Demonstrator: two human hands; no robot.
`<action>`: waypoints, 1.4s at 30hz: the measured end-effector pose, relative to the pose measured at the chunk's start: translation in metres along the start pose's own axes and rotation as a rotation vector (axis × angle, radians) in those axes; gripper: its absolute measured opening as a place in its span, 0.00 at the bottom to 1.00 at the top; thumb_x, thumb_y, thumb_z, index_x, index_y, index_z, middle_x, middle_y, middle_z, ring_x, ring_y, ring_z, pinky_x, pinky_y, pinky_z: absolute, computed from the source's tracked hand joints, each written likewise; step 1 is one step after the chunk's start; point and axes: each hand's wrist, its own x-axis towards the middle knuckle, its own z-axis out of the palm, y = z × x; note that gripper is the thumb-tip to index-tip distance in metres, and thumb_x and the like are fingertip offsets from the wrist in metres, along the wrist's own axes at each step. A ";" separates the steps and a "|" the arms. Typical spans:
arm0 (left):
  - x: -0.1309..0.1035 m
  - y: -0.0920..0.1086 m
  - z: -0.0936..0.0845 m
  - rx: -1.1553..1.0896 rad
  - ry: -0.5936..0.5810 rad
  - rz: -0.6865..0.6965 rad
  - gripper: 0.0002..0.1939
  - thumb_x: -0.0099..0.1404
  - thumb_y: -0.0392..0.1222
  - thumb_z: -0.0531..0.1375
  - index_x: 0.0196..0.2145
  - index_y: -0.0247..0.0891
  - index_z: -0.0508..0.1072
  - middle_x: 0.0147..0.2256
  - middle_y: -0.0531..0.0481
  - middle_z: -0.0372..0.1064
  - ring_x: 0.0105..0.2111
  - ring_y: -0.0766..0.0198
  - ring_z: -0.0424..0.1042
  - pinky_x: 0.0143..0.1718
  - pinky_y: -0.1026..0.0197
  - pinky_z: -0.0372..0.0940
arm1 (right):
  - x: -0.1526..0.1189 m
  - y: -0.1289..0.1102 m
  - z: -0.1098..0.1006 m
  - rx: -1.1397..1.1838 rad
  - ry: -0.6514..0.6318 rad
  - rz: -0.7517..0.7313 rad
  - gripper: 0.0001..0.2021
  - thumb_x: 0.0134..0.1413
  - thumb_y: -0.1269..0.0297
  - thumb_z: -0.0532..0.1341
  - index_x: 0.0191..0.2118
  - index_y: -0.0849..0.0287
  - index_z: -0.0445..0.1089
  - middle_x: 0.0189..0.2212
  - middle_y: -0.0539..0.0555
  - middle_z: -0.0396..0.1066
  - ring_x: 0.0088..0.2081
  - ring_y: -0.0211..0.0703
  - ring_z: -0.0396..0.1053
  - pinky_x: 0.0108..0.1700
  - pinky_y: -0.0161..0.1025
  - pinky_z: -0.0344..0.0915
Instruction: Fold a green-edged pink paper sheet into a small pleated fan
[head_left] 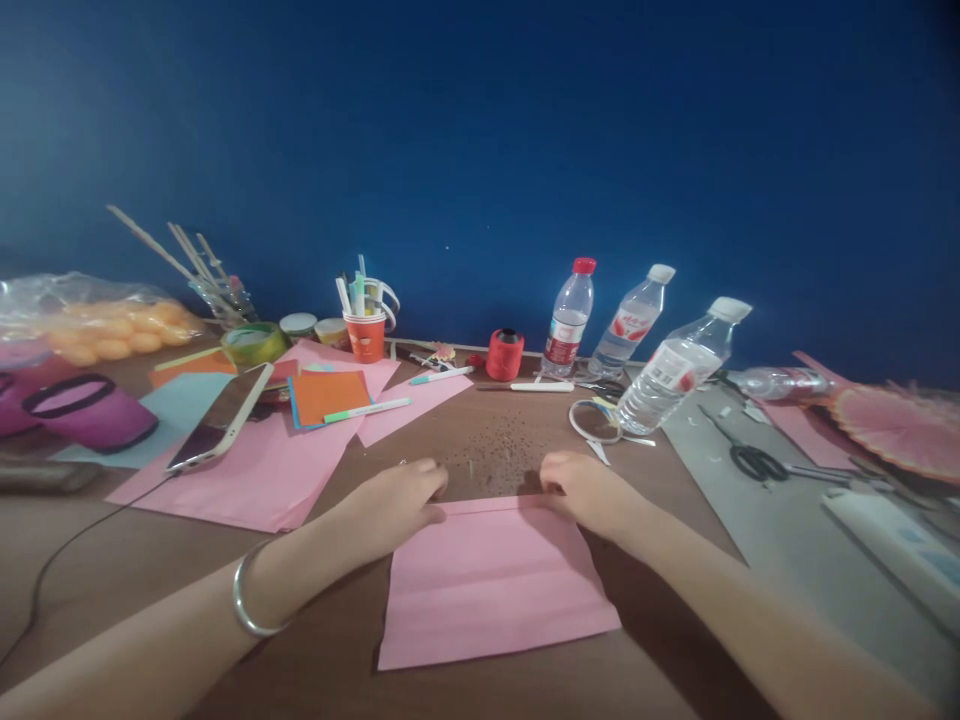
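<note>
On the brown table (pixel 330 620); curled fingers (pixel 428 482) pinch the pink paper's (pixel 499 590) far edge.

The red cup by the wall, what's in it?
Pens stand in the red cup, with white and green ones showing above the rim. White loops stick out on the right; I can't tell what they belong to. The cup's wall hides everything lower down.

Two hands at pink paper (pixel 495 590), red cup (pixel 366 339), bottles, dark blue wall (pixel 450 150)
</note>
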 end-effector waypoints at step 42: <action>-0.008 0.035 0.016 0.260 0.075 0.304 0.09 0.56 0.27 0.55 0.32 0.38 0.68 0.29 0.50 0.65 0.28 0.57 0.66 0.26 0.57 0.61 | 0.001 -0.037 0.011 -0.246 0.055 -0.366 0.08 0.58 0.71 0.54 0.27 0.60 0.66 0.25 0.51 0.67 0.28 0.39 0.63 0.29 0.36 0.55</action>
